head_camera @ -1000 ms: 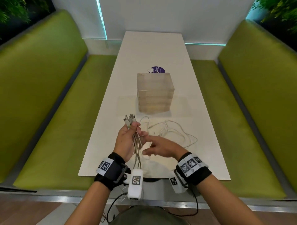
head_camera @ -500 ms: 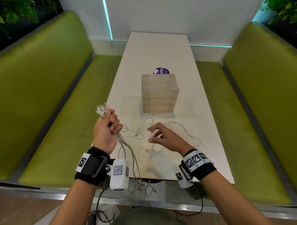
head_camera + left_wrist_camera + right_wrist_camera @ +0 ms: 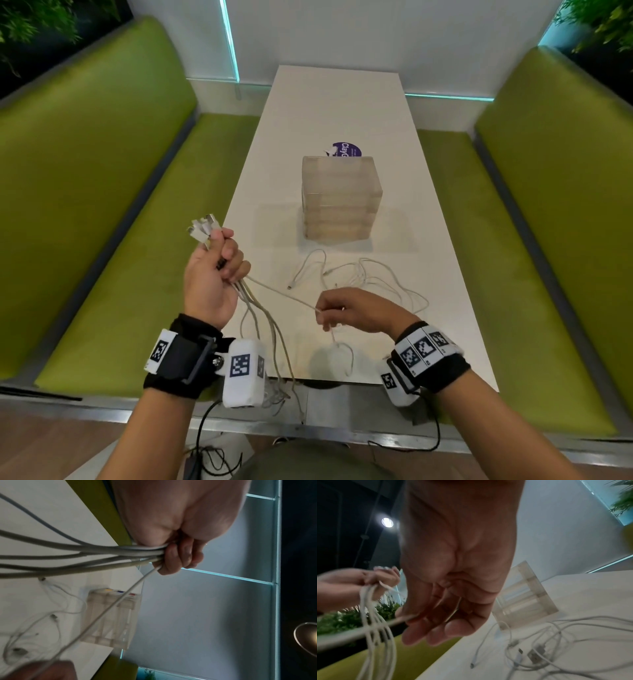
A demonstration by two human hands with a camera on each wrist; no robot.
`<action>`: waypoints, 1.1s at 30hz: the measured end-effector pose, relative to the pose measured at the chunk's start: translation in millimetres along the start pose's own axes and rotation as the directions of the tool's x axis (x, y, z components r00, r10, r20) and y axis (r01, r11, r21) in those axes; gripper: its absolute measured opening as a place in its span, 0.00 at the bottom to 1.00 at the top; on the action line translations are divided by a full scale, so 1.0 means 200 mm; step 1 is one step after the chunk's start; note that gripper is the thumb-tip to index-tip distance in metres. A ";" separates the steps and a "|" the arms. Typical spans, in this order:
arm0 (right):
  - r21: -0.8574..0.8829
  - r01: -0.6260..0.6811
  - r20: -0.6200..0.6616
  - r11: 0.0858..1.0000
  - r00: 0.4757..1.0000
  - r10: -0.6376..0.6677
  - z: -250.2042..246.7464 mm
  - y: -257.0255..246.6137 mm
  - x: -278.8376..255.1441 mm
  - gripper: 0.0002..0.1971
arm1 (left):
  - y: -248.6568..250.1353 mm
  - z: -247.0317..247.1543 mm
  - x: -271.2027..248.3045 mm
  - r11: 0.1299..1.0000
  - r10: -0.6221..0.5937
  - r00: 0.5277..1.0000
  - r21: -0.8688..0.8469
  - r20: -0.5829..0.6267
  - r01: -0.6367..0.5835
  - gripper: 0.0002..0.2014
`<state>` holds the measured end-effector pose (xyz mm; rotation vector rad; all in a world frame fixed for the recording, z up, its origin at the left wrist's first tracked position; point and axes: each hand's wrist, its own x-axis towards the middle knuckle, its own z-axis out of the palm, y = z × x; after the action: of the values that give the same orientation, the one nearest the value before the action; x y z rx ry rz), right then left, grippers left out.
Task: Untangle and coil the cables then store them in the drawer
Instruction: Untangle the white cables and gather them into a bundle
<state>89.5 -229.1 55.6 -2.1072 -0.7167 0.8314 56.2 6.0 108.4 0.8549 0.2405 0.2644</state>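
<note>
My left hand [image 3: 219, 263] [image 3: 178, 559] is raised over the table's left edge and grips a bunch of white cables [image 3: 270, 329] [image 3: 72, 555] near their plugs [image 3: 202, 228], which stick out above the fist. The cables hang down past the table's near edge. One thin cable [image 3: 281, 291] runs taut from that fist to my right hand [image 3: 337, 310] [image 3: 440, 615], which pinches it over the table. More loose white cables [image 3: 370, 277] [image 3: 539, 646] lie tangled on the white table [image 3: 342, 113]. The translucent drawer unit [image 3: 340, 198] stands behind them, its drawers closed.
Green upholstered benches [image 3: 85, 192] flank the table on both sides. A purple round sticker [image 3: 346, 150] lies behind the drawer unit. Black wires hang below the near table edge by my lap.
My left hand has lifted the cable bunch up and to the left. The right hand let go of the bunch, reached out, then drew back pinching one cable, which is now stretched taut.
</note>
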 end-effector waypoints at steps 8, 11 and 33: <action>0.161 -0.087 0.239 0.983 0.970 0.047 0.16 -0.06 -0.10 0.04 | -0.06 0.01 0.00 0.999 -0.020 1.000 0.032 -0.022 0.020 0.12; 0.281 -0.145 0.304 0.949 0.951 0.056 0.28 -0.06 -0.11 0.04 | -0.09 0.03 -0.01 0.997 -0.046 0.999 0.064 0.000 0.045 0.12; -0.449 -0.402 -0.303 0.798 0.908 0.288 0.29 0.22 0.15 0.13 | -0.33 -0.09 -0.16 0.923 -0.305 0.952 0.250 0.011 0.292 0.15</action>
<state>74.6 -207.7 -19.9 -2.8190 -0.4582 0.6189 29.7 -33.7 49.4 1.0548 0.3583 -0.0754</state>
